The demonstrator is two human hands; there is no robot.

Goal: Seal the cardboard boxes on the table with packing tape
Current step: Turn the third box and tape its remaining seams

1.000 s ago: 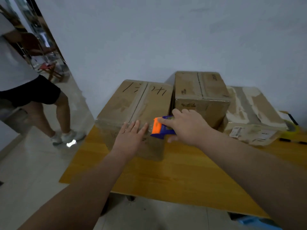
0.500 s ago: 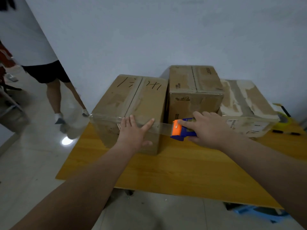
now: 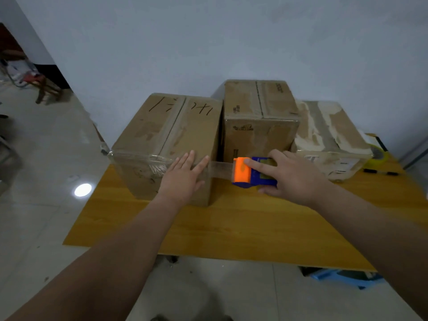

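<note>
**Three boxes in a row, tape stretched off the first**

Three cardboard boxes stood along the far side of a yellow wooden table [image 3: 231, 230], against a pale wall. At far left, beyond the table, a chair [image 3: 45, 86] stood on the glossy floor [image 3: 46, 158], and a round glare of light lay on the tiles nearer in.

The left box [image 3: 169, 135], with black marks scrawled across its top flaps, sat at the table's left end. Clear tape [image 3: 220, 169] lay wrinkled along the top of its near face, passed under the left hand [image 3: 183, 179] and ran on to the right, off the box's corner, as a taut strip. That hand lay flat on the near face by the right corner, fingers straight and a little spread, pressing the tape to the cardboard.

The strip ended at the tape dispenser [image 3: 250, 173], orange at its head and blue in its body, held low over the table in front of the middle box [image 3: 259, 121]. The right hand [image 3: 294, 179] gripped it from the right, index finger laid straight along the top onto the orange head, thumb curled beneath.

The middle box, the tallest, stood just beside the left one. The right box [image 3: 331, 135], lower, had a top scarred with torn paper. Right of it lay a yellow tape roll [image 3: 378, 155] and a dark pen [image 3: 379, 172]. A blue stool [image 3: 347, 278] showed below the table's near right edge.
</note>
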